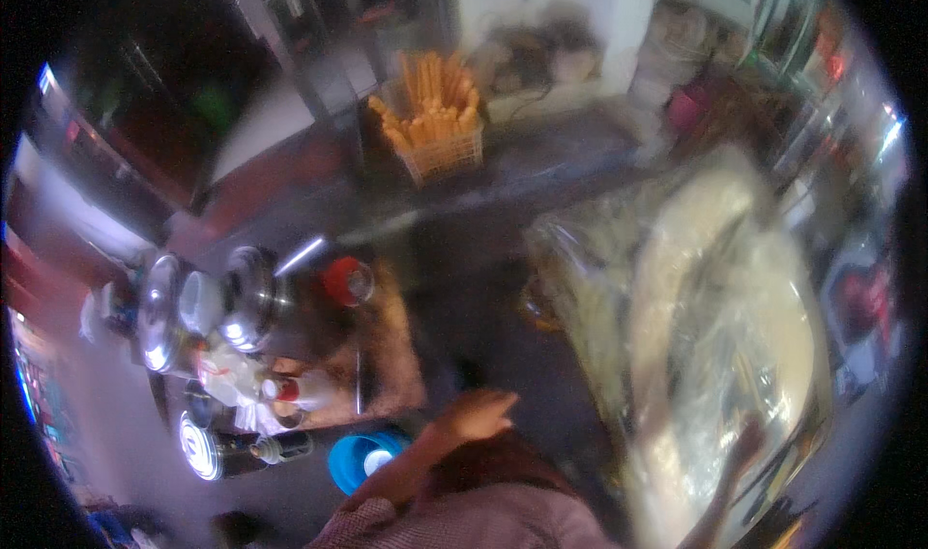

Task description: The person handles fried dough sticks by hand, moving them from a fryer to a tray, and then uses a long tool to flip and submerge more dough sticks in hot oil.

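Observation:
My left hand (478,413) is in front of my body, a little to the right of a blue plastic container (351,458) with something white inside. Motion blur hides its exact finger position, and no object shows in it. Over on the right, my right hand (748,440) is over a large pale bundle (696,281) covered in clear plastic. I cannot tell whether it grips the plastic or only touches it.
A wire basket (444,154) of long golden-brown sticks, possibly fried dough, stands ahead. To the left is a board (399,353) beside steel vessels (250,295), a red-topped container (346,281), a bottle (286,389) and a metal canister (203,444). A pink object (689,107) sits at the far right.

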The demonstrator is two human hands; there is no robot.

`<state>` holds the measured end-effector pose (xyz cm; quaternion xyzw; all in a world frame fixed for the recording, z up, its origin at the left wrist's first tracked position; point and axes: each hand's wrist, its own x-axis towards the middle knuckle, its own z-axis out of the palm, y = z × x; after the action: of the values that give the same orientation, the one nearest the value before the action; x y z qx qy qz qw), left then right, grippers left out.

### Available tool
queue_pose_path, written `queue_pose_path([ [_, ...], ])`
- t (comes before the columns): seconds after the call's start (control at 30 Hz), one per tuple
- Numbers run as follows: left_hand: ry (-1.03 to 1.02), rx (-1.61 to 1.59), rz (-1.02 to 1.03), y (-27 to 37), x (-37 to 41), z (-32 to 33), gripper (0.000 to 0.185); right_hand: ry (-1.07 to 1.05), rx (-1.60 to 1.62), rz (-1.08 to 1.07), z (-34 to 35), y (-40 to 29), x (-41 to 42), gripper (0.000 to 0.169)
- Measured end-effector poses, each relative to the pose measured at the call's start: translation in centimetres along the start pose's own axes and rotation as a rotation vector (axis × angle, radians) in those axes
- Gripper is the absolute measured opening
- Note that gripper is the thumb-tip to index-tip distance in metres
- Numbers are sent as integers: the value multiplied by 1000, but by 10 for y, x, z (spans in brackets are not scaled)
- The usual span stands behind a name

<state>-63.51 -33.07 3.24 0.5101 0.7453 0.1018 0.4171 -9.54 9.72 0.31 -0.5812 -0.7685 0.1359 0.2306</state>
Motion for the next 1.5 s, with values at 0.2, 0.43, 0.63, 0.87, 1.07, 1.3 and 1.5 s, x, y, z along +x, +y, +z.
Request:
queue_pose_path([
  [0.2,289,-44,77,-96,2,-162,56,-354,1243,-8,148,-351,25,55],
  [0.43,635,-66,-15,-183,11,-322,52,-843,1005,-316,285,-632,54,32],
  [0.63,696,-379,-237,-300,72,-416,48,-930,783,-496,398,-813,123,27],
  [0.87,888,-619,-575,-468,171,-555,60,-726,504,-659,610,-997,256,41],
  [1.07,997,-606,-763,-627,319,-670,84,-893,148,-655,815,-1102,345,65],
  [1.3,1265,-888,-733,-736,395,-705,83,-1079,41,-714,825,-1168,338,77],
  [1.5,1022,-1656,-617,-727,403,-742,65,-1062,121,-751,862,-1146,347,91],
])
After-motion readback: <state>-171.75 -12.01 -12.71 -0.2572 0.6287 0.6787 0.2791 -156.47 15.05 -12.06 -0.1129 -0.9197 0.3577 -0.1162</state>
